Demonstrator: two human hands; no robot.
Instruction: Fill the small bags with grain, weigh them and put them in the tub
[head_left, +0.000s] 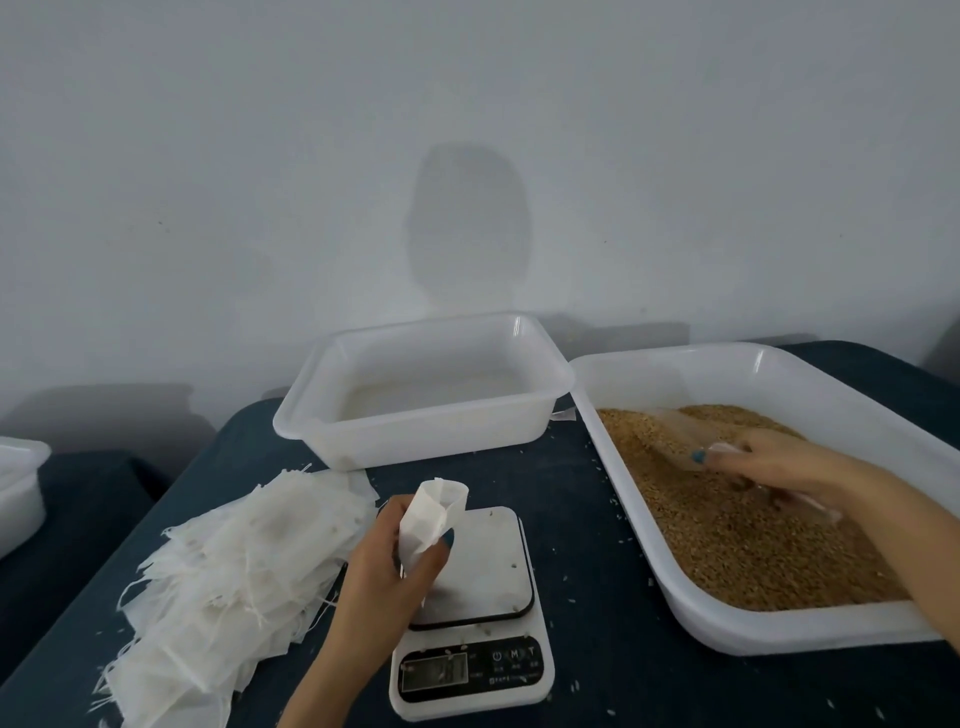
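One scale (483, 571) sits nearest on the dark blue counter (597, 519). It has one display (435, 672) whose digits are too blurred to read, and three buttons (514, 654) marked with a power symbol, M and T; the small print under them is illegible. A few loose grains lie on it and around it.

Left of the scale is one heap of empty bags (234, 566) with trailing strings, too many to count. The left hand (384, 566) pinches one small bag (431, 514) between thumb and curled fingers, holding it upright over the scale with its mouth open.

To the right stands one large white tray (727, 623) of brown grain (727, 525). In it the right hand (774, 462) grips one clear scoop (680, 436), which lies in the grain.

Farther back, touching the tray's corner, is one white tub (415, 436), its pale floor showing. A second white container (21, 483) is cut off by the left edge.
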